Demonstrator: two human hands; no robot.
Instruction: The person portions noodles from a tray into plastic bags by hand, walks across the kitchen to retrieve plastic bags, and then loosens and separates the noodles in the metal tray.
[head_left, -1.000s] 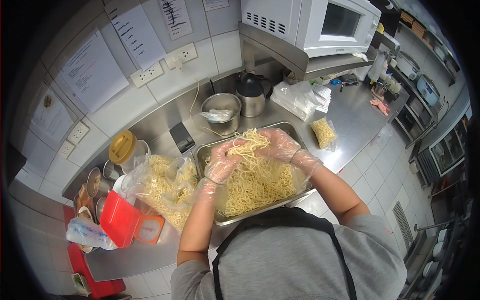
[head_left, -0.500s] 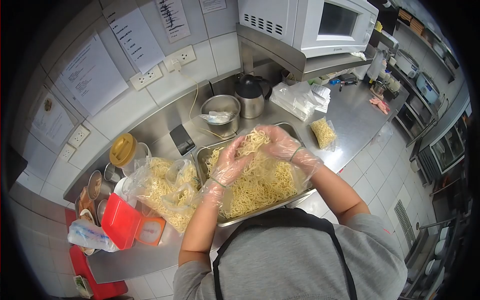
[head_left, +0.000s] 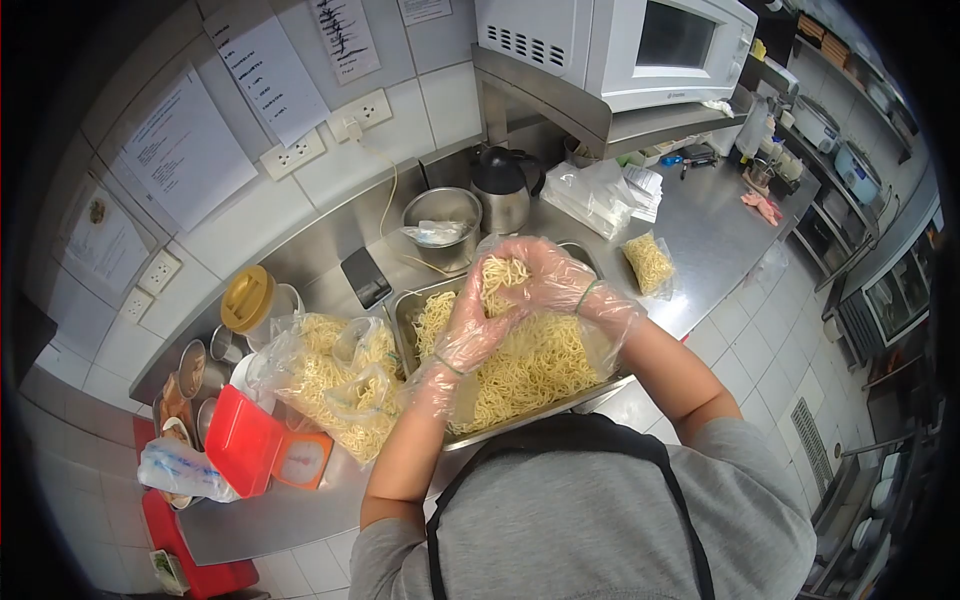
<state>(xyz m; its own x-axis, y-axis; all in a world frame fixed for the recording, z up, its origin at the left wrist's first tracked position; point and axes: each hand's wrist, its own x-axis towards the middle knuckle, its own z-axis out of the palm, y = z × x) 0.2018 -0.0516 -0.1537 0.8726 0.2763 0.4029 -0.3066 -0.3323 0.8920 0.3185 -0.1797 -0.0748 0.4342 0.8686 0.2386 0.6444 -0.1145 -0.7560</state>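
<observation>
Both my hands wear clear plastic gloves banded at the wrists. My left hand [head_left: 473,325] and my right hand [head_left: 552,277] close together around a clump of noodles [head_left: 503,273], held above the metal tray. More yellow noodles [head_left: 530,380] fill the steel tray [head_left: 480,436] below. To the left of the tray lie plastic bags of noodles [head_left: 330,385], bunched together. One small bag of noodles [head_left: 649,265] rests by itself right of the tray. Gloves and noodles partly hide my fingertips.
Behind the tray stand a steel pot [head_left: 441,225] and a jug with a black lid [head_left: 500,195]. A black scale-like device [head_left: 366,279] lies near the wall. An open red container [head_left: 243,442] sits at left; a microwave [head_left: 670,50] rests on the shelf above.
My hands have drawn closer together around the noodle clump, which is now more compact. The strands that hung below it are gathered up or hidden.
</observation>
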